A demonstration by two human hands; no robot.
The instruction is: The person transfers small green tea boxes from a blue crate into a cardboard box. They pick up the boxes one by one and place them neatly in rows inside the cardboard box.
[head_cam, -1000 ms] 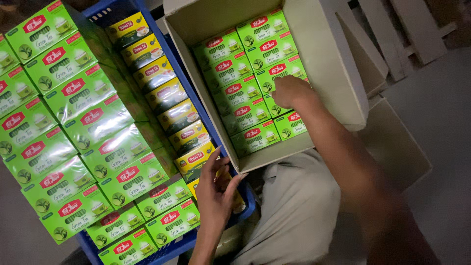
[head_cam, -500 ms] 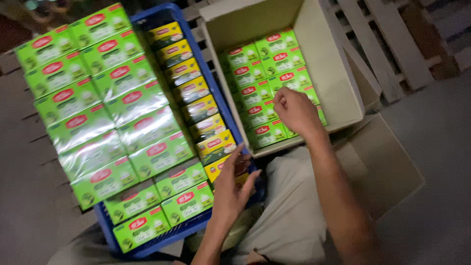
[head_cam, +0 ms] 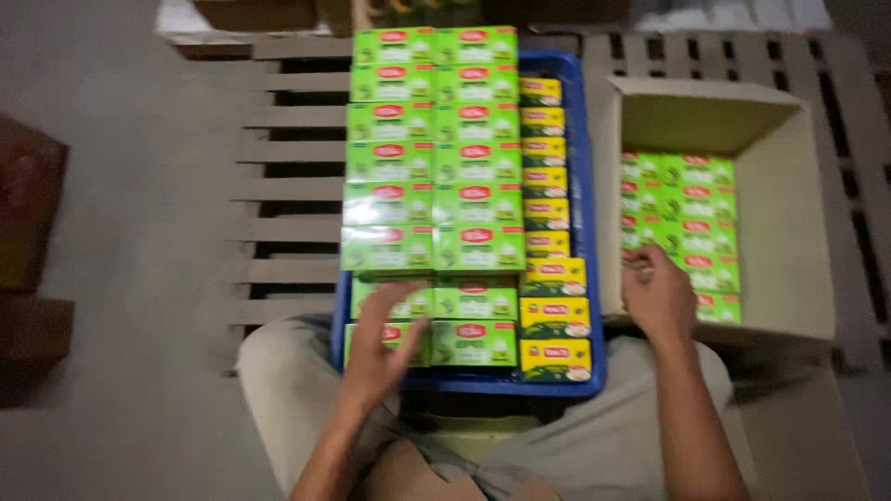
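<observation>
Roughly half-filled, the cardboard carton (head_cam: 789,176) holds green boxes (head_cam: 691,209) under the right hand (head_cam: 657,295), fingers loosely apart, while the left hand (head_cam: 380,348), fingers spread, touches the well-stocked blue crate (head_cam: 587,213)

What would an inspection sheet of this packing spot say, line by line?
Surface: wooden pallet on a grey floor, carrying the crate and the carton.
Job's things: blue crate holding green boxes stacked in two columns, with a row of yellow boxes along its right side; open cardboard carton partly filled with more green boxes.
Clutter: dark brown boxes at the left edge, blurred.
Grippers: left hand lies over the nearest green boxes in the crate, fingers spread; right hand is at the carton's near corner, over its green boxes. Blur hides whether either grips anything.
Cables: nothing seen.
Surroundings: dim light; the person's knees below the crate.
</observation>
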